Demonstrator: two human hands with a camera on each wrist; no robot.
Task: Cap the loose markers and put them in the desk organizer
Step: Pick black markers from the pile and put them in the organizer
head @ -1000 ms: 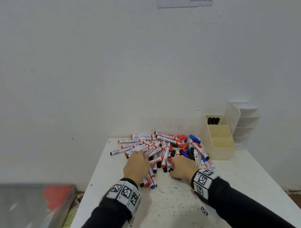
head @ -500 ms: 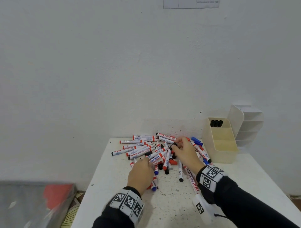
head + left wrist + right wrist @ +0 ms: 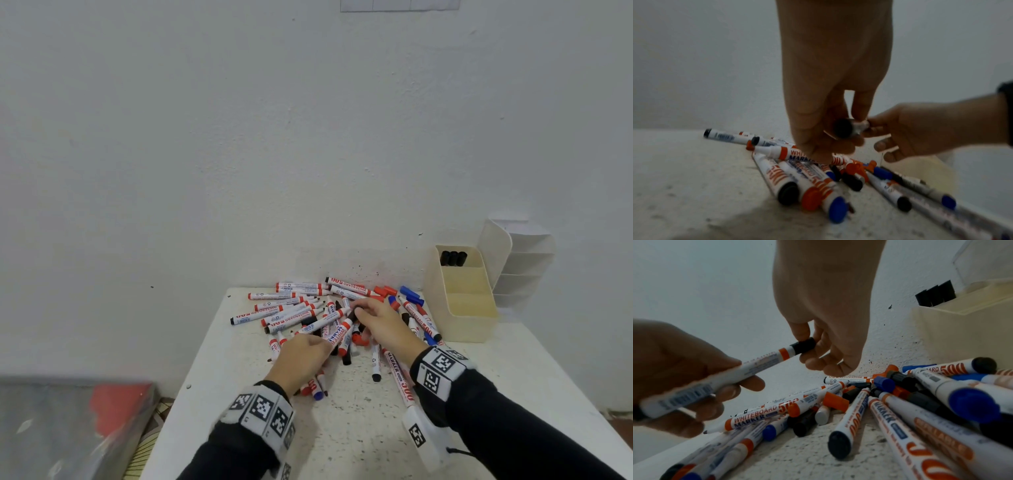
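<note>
The left hand [image 3: 680, 379] grips the barrel of a whiteboard marker [image 3: 719, 378], lifted above the pile. The right hand [image 3: 826, 305] pinches the black cap [image 3: 804, 345] seated on that marker's tip, thumb and fingers curled around it. Below both hands, a heap of loose markers [image 3: 308, 315] and stray red, blue and black caps lies on the speckled white table [image 3: 359, 428]. To the right stands the cream desk organizer [image 3: 459, 308], with three black-capped markers [image 3: 452, 257] in its rear compartment.

The left hand [image 3: 680, 369] is curling its fingers around a marker barrel; the right hand [image 3: 826, 308] is pinching its black cap.
</note>
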